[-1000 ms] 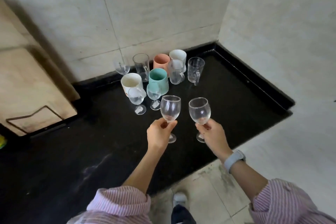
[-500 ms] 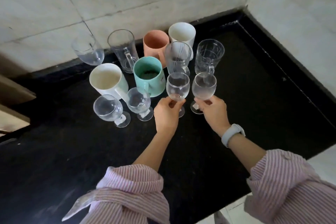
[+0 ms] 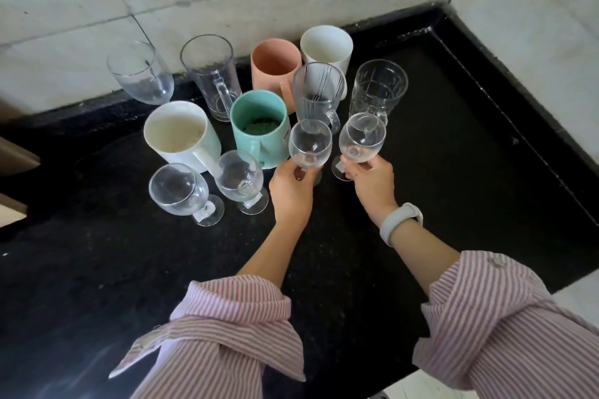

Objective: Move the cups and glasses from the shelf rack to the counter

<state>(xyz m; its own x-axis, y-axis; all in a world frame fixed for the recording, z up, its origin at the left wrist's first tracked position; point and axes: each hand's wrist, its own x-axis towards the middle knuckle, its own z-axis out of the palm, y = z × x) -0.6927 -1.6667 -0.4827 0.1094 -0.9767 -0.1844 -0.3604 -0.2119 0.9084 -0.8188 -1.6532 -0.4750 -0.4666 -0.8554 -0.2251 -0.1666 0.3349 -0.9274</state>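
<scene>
Both stemmed glasses look about set down on the bench, mid-frame. Left hand pinches the left glass, right hand the right glass. Next: let go gently.

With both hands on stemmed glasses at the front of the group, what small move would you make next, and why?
Probably let go of both and draw the hands straight back. The left hand and right hand each hold a wine glass by its stem, and both glasses look upright with feet at the black counter, close to the teal mug.
</scene>
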